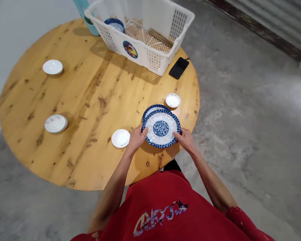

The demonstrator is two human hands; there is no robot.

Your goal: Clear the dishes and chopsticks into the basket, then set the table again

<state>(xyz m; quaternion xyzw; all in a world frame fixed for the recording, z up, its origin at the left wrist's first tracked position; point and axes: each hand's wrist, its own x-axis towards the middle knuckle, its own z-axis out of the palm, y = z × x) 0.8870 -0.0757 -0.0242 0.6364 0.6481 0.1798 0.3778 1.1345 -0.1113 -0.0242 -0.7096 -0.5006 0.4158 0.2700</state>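
Observation:
A blue-and-white patterned plate [161, 128] is held between my two hands near the right front edge of the round table. My left hand [138, 136] grips its left rim, thumb on top and fingers curled beneath. On the opposite rim, my right hand [184, 138] is closed in the same way. Another blue-rimmed plate [152, 108] shows partly behind and below it; how far the two touch is hidden. A small white dish [120, 138] lies just left of my left hand. Beyond the plates sits a small white bowl [173, 100].
A white plastic basket [150, 57] at the back holds blue-patterned bowls [114, 24] and chopsticks [160, 37]. Beside it are a black phone [179, 68] and a turquoise container [92, 28]. White bowls [53, 67] stand on the left of the wooden table [90, 160].

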